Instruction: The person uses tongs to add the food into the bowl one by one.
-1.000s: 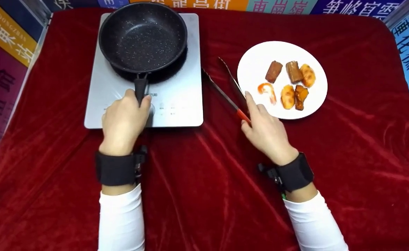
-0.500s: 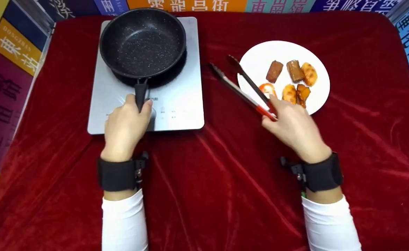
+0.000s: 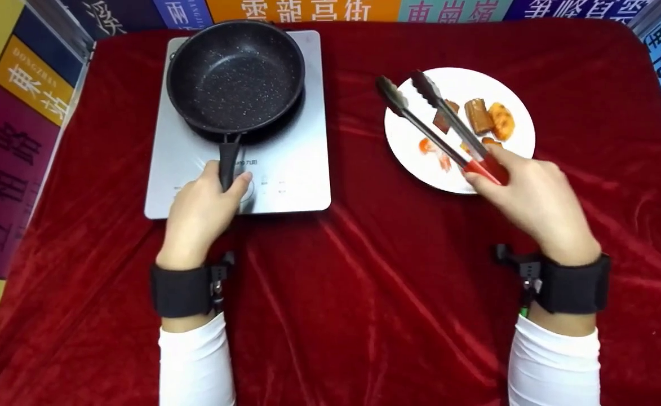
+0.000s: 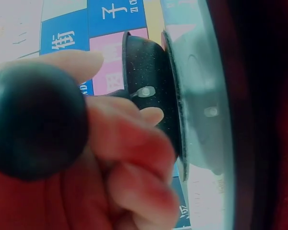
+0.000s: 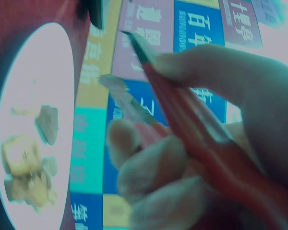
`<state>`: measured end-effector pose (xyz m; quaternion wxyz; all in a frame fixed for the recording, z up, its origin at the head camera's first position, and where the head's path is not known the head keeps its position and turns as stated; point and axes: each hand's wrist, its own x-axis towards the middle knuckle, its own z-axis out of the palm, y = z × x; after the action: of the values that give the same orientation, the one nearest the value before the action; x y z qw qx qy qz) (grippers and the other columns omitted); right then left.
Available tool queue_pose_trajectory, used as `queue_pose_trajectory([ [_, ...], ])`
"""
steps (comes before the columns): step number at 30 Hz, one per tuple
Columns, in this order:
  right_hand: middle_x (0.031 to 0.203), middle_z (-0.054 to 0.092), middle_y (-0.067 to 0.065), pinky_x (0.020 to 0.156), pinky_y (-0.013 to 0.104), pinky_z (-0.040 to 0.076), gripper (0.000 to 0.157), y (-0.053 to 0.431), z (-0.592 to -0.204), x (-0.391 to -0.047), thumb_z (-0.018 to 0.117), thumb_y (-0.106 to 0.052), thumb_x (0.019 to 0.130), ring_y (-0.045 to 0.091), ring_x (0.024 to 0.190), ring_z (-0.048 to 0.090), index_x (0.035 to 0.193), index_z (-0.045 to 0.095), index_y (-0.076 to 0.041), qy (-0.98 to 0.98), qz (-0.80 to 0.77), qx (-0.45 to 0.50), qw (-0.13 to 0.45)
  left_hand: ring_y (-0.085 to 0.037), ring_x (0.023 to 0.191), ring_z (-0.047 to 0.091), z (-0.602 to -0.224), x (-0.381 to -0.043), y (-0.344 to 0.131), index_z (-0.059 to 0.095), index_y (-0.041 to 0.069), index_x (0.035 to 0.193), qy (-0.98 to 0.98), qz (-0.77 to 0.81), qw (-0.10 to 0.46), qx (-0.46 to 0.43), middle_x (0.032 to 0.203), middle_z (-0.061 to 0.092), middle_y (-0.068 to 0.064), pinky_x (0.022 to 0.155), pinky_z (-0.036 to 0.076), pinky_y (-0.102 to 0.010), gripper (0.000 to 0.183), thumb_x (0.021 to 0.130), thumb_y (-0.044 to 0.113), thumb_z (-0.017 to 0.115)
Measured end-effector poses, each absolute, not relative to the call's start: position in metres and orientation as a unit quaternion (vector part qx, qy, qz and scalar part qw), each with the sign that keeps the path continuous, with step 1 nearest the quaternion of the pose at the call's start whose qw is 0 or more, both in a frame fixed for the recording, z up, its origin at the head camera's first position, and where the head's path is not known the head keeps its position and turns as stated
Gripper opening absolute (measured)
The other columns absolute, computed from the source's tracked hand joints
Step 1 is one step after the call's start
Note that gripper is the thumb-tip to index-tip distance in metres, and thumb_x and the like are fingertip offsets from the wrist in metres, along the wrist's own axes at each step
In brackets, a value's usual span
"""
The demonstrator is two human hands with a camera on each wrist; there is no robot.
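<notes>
My left hand grips the black handle of a frying pan, which sits over a silver induction cooktop. In the left wrist view the fingers curl round the handle, and its rounded end faces the camera. My right hand holds tongs by their red grips, the two metal tips spread apart with nothing between them. The tongs overlap the left part of a white plate in the head view. On that plate lie a shrimp, brown chunks and a browned yellow piece.
A wrinkled red velvet cloth covers the table. Panels with large printed characters stand along the back and both sides. The plate is to the right of the cooktop, with cloth between them.
The tongs have come up off the cloth beside the plate and swung right over it, carried by my right hand. My left hand has kept its hold on the pan handle.
</notes>
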<state>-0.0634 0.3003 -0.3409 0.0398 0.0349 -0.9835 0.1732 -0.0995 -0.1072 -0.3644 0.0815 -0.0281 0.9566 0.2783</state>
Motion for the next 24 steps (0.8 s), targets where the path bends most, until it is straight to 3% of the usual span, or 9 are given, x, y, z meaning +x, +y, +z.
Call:
queue_pose_trajectory([
  [4,0.062,0.049,0.007,0.060,0.040,0.031,0.036,0.311,-0.339,-0.061,0.054,-0.045,0.085,0.027,0.062,0.045,0.101,0.058,-0.013,-0.983,0.177,0.028,0.030,-0.033,0.079,0.055,-0.360,-0.099,-0.105,0.047,0.010,0.109,0.956,0.276,0.095,-0.019,0.086,0.058,-0.015,0.068,0.039,-0.046,0.059,0.081,0.062,0.044],
  [7,0.070,0.053,0.010,0.063,0.043,0.033,0.042,0.314,-0.339,-0.062,0.054,-0.044,0.086,0.029,0.068,0.047,0.112,0.057,-0.011,-0.982,0.188,0.019,0.022,-0.033,0.079,0.055,-0.358,-0.098,-0.104,0.044,0.013,0.118,0.957,0.273,0.102,-0.015,0.087,0.058,-0.015,0.067,0.039,-0.047,0.062,0.080,0.062,0.046],
  [9,0.068,0.053,0.010,0.064,0.042,0.032,0.042,0.314,-0.340,-0.063,0.053,-0.045,0.086,0.029,0.068,0.047,0.111,0.057,-0.011,-0.981,0.193,0.013,0.015,-0.033,0.079,0.056,-0.357,-0.097,-0.103,0.037,0.015,0.128,0.958,0.268,0.102,-0.015,0.088,0.058,-0.015,0.066,0.039,-0.047,0.068,0.081,0.062,0.047],
  [15,0.060,0.052,0.007,0.062,0.037,0.031,0.043,0.319,-0.338,-0.058,0.052,-0.049,0.085,0.025,0.063,0.047,0.109,0.058,-0.015,-0.979,0.201,-0.019,0.002,-0.036,0.072,0.057,-0.356,-0.099,-0.098,0.015,0.015,0.144,0.970,0.238,0.047,-0.007,0.092,0.060,-0.024,0.062,0.040,-0.050,0.073,0.087,0.051,0.044],
  [19,0.054,0.053,0.004,0.057,0.037,0.031,0.040,0.324,-0.335,-0.055,0.049,-0.053,0.085,0.022,0.055,0.050,0.100,0.059,-0.017,-0.980,0.196,-0.043,-0.018,-0.034,0.060,0.055,-0.359,-0.096,-0.092,0.016,0.019,0.144,0.977,0.211,0.004,-0.002,0.075,0.060,-0.021,0.054,0.038,-0.047,0.064,0.091,0.043,0.042],
  [24,0.052,0.052,0.003,0.051,0.035,0.030,0.036,0.326,-0.331,-0.054,0.048,-0.051,0.085,0.019,0.048,0.050,0.086,0.055,-0.015,-0.981,0.179,-0.063,-0.042,-0.026,0.046,0.044,-0.363,-0.091,-0.088,0.018,0.027,0.143,0.981,0.195,-0.018,0.001,0.054,0.048,-0.009,0.045,0.033,-0.039,0.057,0.093,0.041,0.039],
])
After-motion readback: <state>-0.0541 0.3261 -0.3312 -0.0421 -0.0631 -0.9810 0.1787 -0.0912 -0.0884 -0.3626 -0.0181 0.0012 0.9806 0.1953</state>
